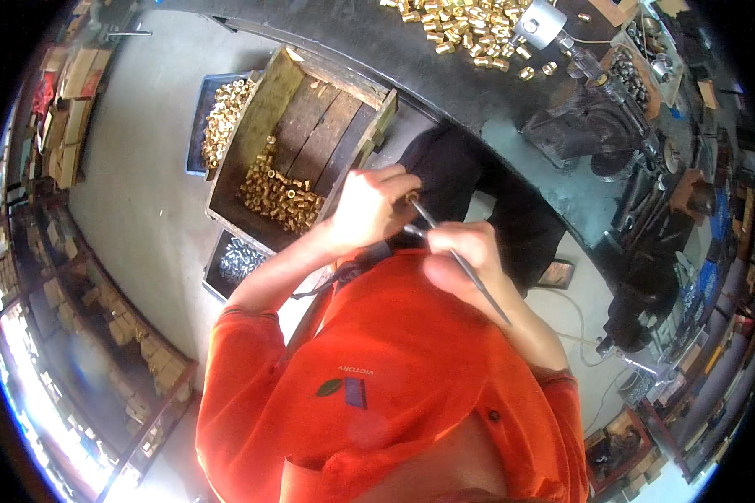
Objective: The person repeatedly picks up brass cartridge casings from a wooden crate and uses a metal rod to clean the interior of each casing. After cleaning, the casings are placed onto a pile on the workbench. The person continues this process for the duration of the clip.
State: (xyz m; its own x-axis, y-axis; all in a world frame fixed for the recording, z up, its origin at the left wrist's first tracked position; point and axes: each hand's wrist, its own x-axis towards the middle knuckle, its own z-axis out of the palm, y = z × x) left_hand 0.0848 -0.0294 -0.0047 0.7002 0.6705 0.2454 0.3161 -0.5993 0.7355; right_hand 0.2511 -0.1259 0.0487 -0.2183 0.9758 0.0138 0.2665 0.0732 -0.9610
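Above my lap, my left hand (374, 206) is closed with its fingers pinched round a small brass fitting (412, 196), mostly hidden by the fingertips. My right hand (465, 254) grips a slim dark metal rod (481, 290), perhaps a needle file. One end of the rod reaches the fitting; the other slants back over my right forearm. A short shiny metal end (413, 230) shows between the hands, and I cannot make out what it belongs to.
A wooden crate (278, 82) holding brass fittings stands at left, between a blue bin (196, 142) of fittings and a bin of grey metal parts (242, 260). Ahead, the dark workbench (344, 42) carries a brass pile (461, 29) and a greasy machine (591, 126).
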